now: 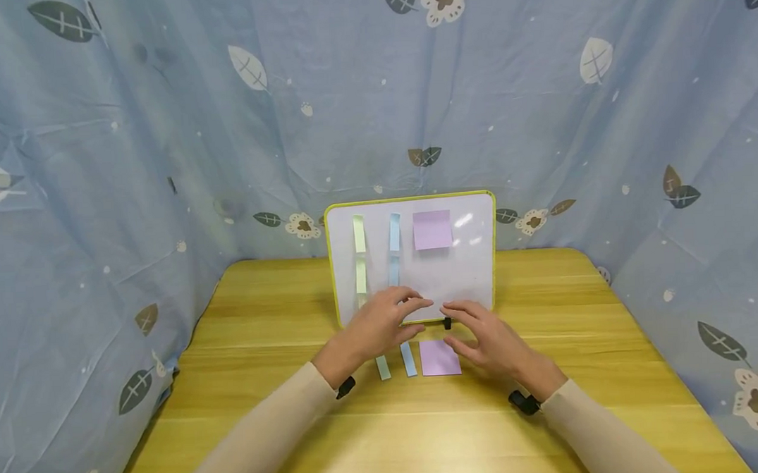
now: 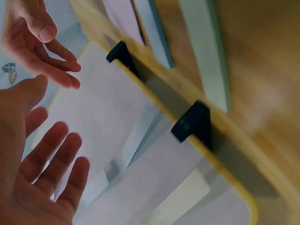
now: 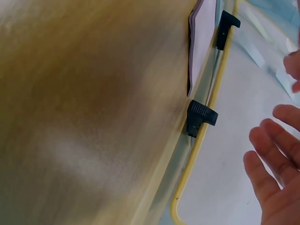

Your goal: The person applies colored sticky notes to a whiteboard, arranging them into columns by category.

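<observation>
A small whiteboard [image 1: 472,278] with a yellow frame stands propped on the table. Stuck on it are pale green strips [image 1: 359,234], blue strips [image 1: 394,233] and one purple sticky note [image 1: 432,229]. In front of the board lie a green strip pad [image 1: 383,367], a blue strip pad [image 1: 409,362] and a purple sticky note pad [image 1: 440,362]. My left hand [image 1: 383,322] hovers before the board's lower middle, fingers loosely bent and holding nothing. Facing it, the right hand [image 1: 496,341] is also bare, its fingertips near the left ones and its thumb beside the purple pad in the head view.
Black feet, one of them [image 3: 200,117] in the right wrist view, support the board's lower edge. The wooden table [image 1: 280,297] reaches back to a blue patterned curtain [image 1: 349,125] that hangs behind and along both sides.
</observation>
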Motion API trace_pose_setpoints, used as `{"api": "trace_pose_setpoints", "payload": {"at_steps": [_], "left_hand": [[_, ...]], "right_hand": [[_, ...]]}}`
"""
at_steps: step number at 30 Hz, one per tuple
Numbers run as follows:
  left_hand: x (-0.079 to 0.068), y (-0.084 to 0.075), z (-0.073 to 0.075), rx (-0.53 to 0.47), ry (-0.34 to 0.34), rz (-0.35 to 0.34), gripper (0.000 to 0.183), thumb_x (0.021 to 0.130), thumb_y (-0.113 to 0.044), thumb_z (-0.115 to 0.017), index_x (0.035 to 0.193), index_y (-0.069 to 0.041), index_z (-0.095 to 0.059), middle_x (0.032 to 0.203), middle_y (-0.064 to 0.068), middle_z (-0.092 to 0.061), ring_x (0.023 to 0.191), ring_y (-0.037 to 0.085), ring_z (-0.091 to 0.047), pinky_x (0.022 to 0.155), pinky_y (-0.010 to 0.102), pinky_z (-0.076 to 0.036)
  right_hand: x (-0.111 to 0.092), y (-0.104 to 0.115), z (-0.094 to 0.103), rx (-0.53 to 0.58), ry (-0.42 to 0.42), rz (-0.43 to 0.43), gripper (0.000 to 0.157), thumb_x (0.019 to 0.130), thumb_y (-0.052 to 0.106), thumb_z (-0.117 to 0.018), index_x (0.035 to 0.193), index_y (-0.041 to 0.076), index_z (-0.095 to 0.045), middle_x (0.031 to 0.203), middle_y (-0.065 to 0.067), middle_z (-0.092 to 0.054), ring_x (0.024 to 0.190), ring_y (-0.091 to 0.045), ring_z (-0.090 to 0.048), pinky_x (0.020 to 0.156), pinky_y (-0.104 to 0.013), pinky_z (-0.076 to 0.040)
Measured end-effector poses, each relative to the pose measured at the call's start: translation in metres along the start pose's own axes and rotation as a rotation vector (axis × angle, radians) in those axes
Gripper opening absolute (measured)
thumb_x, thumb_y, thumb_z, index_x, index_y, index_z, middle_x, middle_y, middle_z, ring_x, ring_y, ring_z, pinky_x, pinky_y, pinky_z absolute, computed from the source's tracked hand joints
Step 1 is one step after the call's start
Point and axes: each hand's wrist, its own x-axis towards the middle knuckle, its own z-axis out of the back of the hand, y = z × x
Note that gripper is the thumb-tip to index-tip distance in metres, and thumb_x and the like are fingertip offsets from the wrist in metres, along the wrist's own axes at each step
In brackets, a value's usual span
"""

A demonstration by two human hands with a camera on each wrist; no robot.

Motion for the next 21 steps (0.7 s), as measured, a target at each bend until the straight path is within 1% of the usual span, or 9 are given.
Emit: {"api": "trace_pose_setpoints", "payload": {"at_steps": [2,5,8,13,17,21], "left_hand": [[-0.003,-0.003,-0.003,-0.017,0.060,0.010,0.047,0.105,-0.030,-0.092,0.147,-0.014,-0.079,0.134,0.005,-0.080,0.121,0.025,-0.081,0.108,0.039,-0.067],[-0.008,-0.007,-0.007,-0.016,0.145,0.021,0.043,0.108,-0.034,-0.088,0.146,-0.015,-0.080,0.134,0.004,-0.080,0.121,0.023,-0.080,0.108,0.037,-0.067],[-0.012,-0.011,-0.012,-0.025,0.206,0.017,0.041,0.109,-0.033,-0.087,0.144,-0.013,-0.082,0.135,0.006,-0.080,0.121,0.023,-0.080,0.106,0.036,-0.068],[-0.017,-0.013,-0.020,-0.020,0.284,0.002,0.036,0.109,-0.032,-0.087,0.140,-0.013,-0.084,0.136,0.005,-0.080,0.120,0.022,-0.080,0.105,0.033,-0.067],[-0.021,-0.015,-0.024,-0.005,0.342,0.031,0.035,0.111,-0.035,-0.084,0.140,-0.016,-0.085,0.140,0.005,-0.079,0.125,0.023,-0.078,0.109,0.035,-0.066],[-0.025,-0.017,-0.025,-0.008,0.380,0.058,0.033,0.112,-0.035,-0.083,0.139,-0.017,-0.085,0.144,0.005,-0.078,0.130,0.023,-0.078,0.112,0.037,-0.066]], "right_hand": [[-0.001,0.002,0.000,0.018,0.040,-0.021,0.062,0.099,0.018,-0.094,0.155,0.001,-0.072,0.153,-0.017,-0.072,0.136,-0.035,-0.075,0.108,-0.053,-0.068],[-0.002,0.005,0.000,0.039,0.093,-0.050,0.061,0.103,0.021,-0.092,0.156,0.001,-0.071,0.155,-0.016,-0.072,0.138,-0.034,-0.074,0.109,-0.053,-0.068],[-0.003,0.006,0.000,0.044,0.135,-0.065,0.061,0.104,0.024,-0.091,0.157,0.002,-0.070,0.157,-0.015,-0.071,0.139,-0.033,-0.074,0.109,-0.053,-0.068],[-0.005,0.007,-0.002,0.042,0.182,-0.059,0.060,0.104,0.030,-0.091,0.155,0.005,-0.072,0.158,-0.012,-0.071,0.139,-0.030,-0.074,0.108,-0.051,-0.068],[-0.005,0.007,-0.005,0.046,0.233,-0.053,0.059,0.106,0.036,-0.090,0.154,0.006,-0.074,0.156,-0.010,-0.072,0.138,-0.029,-0.074,0.109,-0.051,-0.067],[-0.005,0.009,-0.006,0.047,0.308,-0.086,0.060,0.108,0.042,-0.087,0.155,0.008,-0.074,0.158,-0.009,-0.072,0.141,-0.029,-0.073,0.115,-0.052,-0.065]]}}
